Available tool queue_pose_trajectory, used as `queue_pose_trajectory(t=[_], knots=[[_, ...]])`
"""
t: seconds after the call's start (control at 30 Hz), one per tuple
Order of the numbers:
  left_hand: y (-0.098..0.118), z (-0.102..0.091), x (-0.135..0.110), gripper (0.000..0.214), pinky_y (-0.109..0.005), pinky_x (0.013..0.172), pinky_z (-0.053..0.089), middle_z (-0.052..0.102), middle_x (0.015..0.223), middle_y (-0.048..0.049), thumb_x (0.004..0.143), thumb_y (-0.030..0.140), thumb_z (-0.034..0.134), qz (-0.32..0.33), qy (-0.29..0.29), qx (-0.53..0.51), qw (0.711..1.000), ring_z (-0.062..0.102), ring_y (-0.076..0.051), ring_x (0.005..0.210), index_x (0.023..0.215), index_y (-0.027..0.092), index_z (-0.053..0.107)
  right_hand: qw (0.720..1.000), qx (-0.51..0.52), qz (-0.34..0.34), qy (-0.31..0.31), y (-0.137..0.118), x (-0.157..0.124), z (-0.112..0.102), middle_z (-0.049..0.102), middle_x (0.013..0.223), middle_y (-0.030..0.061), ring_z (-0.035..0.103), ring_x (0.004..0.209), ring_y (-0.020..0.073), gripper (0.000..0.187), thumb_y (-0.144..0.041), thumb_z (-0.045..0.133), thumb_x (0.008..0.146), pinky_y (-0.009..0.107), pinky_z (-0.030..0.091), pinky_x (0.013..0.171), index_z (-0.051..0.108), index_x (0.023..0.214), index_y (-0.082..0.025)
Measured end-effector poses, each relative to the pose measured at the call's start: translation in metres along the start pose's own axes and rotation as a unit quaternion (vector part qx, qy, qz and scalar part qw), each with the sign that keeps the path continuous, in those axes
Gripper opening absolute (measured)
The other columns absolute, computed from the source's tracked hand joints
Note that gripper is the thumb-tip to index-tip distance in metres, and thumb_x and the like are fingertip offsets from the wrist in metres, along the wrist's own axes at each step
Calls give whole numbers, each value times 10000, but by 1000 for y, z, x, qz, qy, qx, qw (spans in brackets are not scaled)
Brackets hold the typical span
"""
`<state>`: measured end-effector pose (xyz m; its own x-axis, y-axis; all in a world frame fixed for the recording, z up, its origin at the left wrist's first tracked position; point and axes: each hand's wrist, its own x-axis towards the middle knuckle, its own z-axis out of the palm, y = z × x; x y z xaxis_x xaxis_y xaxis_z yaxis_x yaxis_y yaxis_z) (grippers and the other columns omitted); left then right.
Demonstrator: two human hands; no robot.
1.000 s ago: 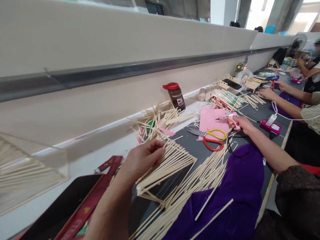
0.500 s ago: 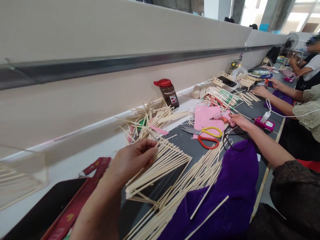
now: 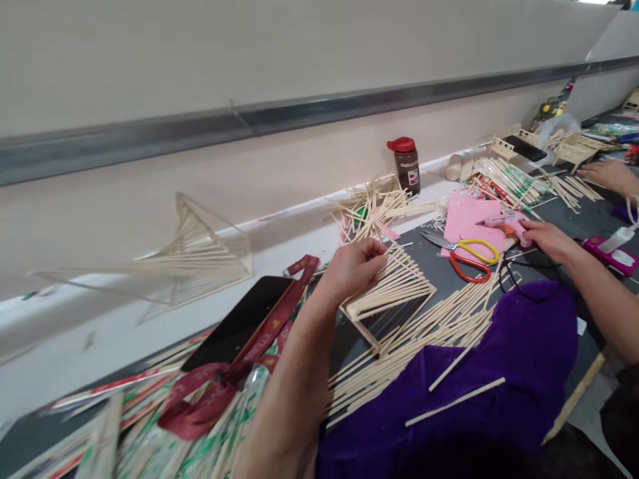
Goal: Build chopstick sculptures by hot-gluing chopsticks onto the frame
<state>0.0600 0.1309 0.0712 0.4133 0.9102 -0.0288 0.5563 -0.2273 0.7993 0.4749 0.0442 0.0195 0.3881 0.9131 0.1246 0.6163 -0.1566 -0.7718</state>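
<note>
My left hand (image 3: 357, 269) is closed at the upper left edge of a small frame of thin wooden sticks (image 3: 389, 283), thumb and finger pinched together. Its slanted sticks lie side by side like a fan; what sits right between the fingertips is partly hidden. My right hand (image 3: 546, 239) grips a pink hot glue gun (image 3: 509, 223), its nozzle pointing left over pink sheets (image 3: 462, 216). Scissors (image 3: 466, 256) with one yellow and one red handle lie between my hands. Loose sticks (image 3: 449, 313) spread in front of the frame, partly over a purple cloth (image 3: 529, 339).
A brown bottle (image 3: 407, 166) with a red lid stands by the wall behind a stick pile (image 3: 372, 206). At left are a finished-looking twisted stick model (image 3: 200, 253), a dark phone-like slab (image 3: 239, 322), a red lanyard (image 3: 200, 406) and bagged sticks. Another person's hand (image 3: 612, 176) is at far right.
The view has swung left, so everything sits farther right and the stick model and bagged sticks show more. Both hands keep their holds on the frame and the glue gun.
</note>
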Motion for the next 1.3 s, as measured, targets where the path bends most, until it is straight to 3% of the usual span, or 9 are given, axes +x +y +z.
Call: queue_pose_trajectory(t=[0.1,0.17,0.23,0.3,0.5,0.63,0.87,1.1,1.3], knots=[[-1,1,0,154,-228,486,372,559,522,43,681,316,570,8,2,3,1000,518,-114,450,751,187,619,993,-93,-26,61,-21,-9,2,619,1199,185,534,1158,369,411,-231,656,654,489,418,969,698,1048,-121],[-1,1,0,144,-227,486,370,554,518,45,681,303,564,11,1,1,1000,519,-113,449,748,188,617,980,-161,-104,54,-47,-16,14,610,1242,160,515,1215,336,391,-285,617,748,465,388,1027,684,1109,-150],[0,1,-1,135,-227,489,370,549,511,47,681,292,559,10,-2,-2,1000,522,-113,449,748,188,613,974,-133,-179,-40,-79,-22,35,688,1115,111,620,1057,255,296,-283,549,826,391,455,942,713,1046,-173],[2,0,-2,131,-229,491,373,548,503,47,684,290,559,6,-1,0,1000,523,-114,446,747,189,612,969,-48,-193,-144,-111,-23,62,730,1007,59,662,929,201,226,-280,553,841,327,490,844,737,952,-210],[8,-5,-7,146,-241,503,389,557,491,45,708,317,561,2,-3,4,1000,533,-127,445,766,194,616,938,130,-122,-297,-171,-10,131,743,881,21,637,802,146,190,-203,640,747,256,463,740,761,890,-174],[8,-4,-8,149,-243,517,389,573,521,35,711,313,558,2,7,14,1000,544,-131,480,766,195,631,914,191,-46,-356,-177,-7,149,704,743,0,573,654,98,197,-215,666,694,215,428,611,756,853,-141],[4,0,-5,160,-239,514,376,593,588,22,709,310,551,0,4,9,1000,510,-120,515,762,189,642,849,343,75,-395,-161,-3,162,693,646,1,597,581,101,195,-223,711,610,211,461,569,734,786,-143],[2,-1,-5,184,-237,506,378,605,605,8,676,313,587,-11,-2,-28,1000,522,-124,534,778,173,650,821,385,72,-416,-155,-1,166,701,656,2,602,568,99,225,-266,742,591,213,457,559,744,781,-144],[1,0,-5,205,-234,499,383,615,617,3,650,309,612,-9,15,-38,999,526,-122,537,789,168,667,829,372,45,-414,-157,-4,164,657,580,-29,540,522,67,146,-241,750,569,189,409,527,716,680,-153]])
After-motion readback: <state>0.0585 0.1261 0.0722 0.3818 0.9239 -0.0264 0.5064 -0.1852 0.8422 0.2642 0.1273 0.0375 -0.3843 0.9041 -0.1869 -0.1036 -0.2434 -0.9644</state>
